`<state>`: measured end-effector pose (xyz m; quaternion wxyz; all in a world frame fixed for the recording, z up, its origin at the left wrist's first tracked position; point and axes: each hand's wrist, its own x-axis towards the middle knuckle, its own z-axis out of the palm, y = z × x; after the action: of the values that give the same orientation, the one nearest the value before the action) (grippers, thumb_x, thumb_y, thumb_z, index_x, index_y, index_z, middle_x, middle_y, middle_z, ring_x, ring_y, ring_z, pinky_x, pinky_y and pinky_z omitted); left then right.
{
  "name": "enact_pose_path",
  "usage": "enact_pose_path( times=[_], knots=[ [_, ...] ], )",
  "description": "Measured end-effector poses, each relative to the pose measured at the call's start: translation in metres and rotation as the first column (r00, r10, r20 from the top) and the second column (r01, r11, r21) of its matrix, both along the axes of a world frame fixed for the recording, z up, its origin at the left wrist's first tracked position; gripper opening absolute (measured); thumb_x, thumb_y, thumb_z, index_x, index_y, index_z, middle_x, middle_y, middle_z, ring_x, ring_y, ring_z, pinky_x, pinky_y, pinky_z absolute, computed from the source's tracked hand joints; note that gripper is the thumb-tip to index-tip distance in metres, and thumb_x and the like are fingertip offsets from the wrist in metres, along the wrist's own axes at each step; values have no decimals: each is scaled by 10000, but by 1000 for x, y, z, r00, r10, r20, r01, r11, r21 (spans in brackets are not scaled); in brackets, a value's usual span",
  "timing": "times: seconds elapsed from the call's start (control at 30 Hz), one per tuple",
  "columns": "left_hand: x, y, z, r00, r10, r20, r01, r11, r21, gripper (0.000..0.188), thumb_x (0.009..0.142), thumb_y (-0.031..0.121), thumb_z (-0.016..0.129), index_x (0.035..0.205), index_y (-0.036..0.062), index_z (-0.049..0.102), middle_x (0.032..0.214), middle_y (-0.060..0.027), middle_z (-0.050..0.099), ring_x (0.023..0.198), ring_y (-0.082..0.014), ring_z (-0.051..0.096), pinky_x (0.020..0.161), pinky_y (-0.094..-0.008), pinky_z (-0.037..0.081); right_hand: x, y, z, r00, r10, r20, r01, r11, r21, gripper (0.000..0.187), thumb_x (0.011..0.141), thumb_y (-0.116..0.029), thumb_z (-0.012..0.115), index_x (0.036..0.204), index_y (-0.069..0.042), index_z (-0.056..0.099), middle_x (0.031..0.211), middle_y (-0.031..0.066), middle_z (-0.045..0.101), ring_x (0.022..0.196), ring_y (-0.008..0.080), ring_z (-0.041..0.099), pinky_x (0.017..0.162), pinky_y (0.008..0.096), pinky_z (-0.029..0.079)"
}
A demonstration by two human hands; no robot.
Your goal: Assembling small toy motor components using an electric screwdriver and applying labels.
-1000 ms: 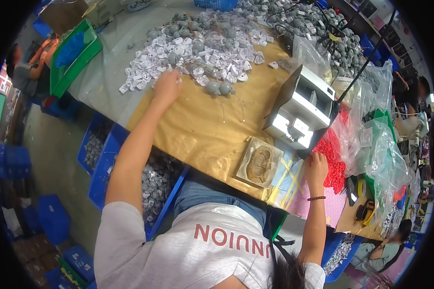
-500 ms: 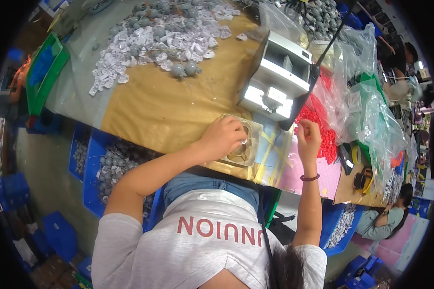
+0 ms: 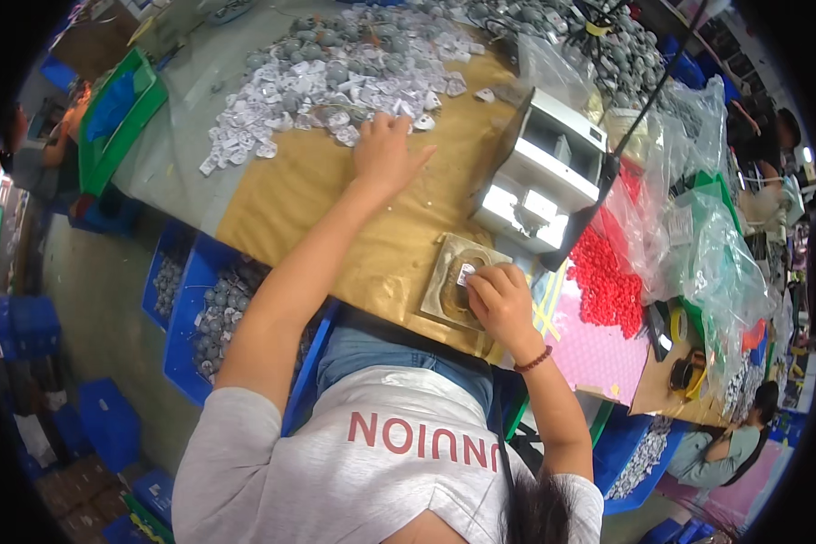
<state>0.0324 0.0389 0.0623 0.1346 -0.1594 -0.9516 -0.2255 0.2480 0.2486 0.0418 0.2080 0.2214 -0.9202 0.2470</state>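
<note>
I read this as the pick-and-load part of the cycle: my left hand (image 3: 385, 154) is out at the near edge of the heap of small grey-and-white parts (image 3: 335, 68) on the desk (image 3: 281, 195), while my right hand (image 3: 499, 304) works at the square jig plate (image 3: 451, 288) close to my body.

The left hand lies palm down with its fingers spread loosely, the fingertips touching the nearest pieces; I cannot tell whether one is already pinched under them. The right hand is curled, thumb and fingertips closed on a small white piece (image 3: 465, 275) held right over the round recess in the jig plate (whether it is seated there or only just above, I cannot say).

As I judge it, the next move calls for a single part to be singled out of the heap with the left fingertips, and for the white piece to sit squarely in the recess. The grey box-shaped machine (image 3: 544, 172) stands just beyond the plate.
</note>
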Motion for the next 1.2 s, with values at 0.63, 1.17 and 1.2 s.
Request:
enact_pose_path(
  times=[0.63, 1.17, 1.2],
  knots=[
    [-3, -52, 125, 875, -483, 41, 355, 695, 625, 298, 929, 87, 652, 1222, 38, 632, 1167, -39, 637, 1032, -127, 604, 845, -288, 509, 1, 7, 28, 973, -160, 164, 217, 874, -434, 271, 846, 16, 705, 1112, 8, 655, 1105, 173, 636, 977, 326, 636, 833, 372, 519],
    [105, -33, 107, 290, -945, 152, -72, 137, 988, 504, 929, 273, 719, 1333, 22, 550, 1346, -201, 605, 1197, -254, 632, 934, -342, 560, -35, -24, 90, 960, 111, 257, 83, 763, -642, 409, 885, -60, 724, 1269, -1, 596, 1171, 159, 672, 1112, 276, 662, 960, 368, 515],
    [112, -35, 103, 293, -936, 195, -130, 163, 978, 546, 916, 302, 737, 1341, 33, 525, 1351, -212, 593, 1210, -279, 627, 914, -338, 572, -32, -27, 85, 888, 337, 311, 104, 512, -852, 334, 951, -71, 666, 1270, 6, 603, 1099, 103, 705, 916, 168, 693, 848, 300, 545]
  ],
)
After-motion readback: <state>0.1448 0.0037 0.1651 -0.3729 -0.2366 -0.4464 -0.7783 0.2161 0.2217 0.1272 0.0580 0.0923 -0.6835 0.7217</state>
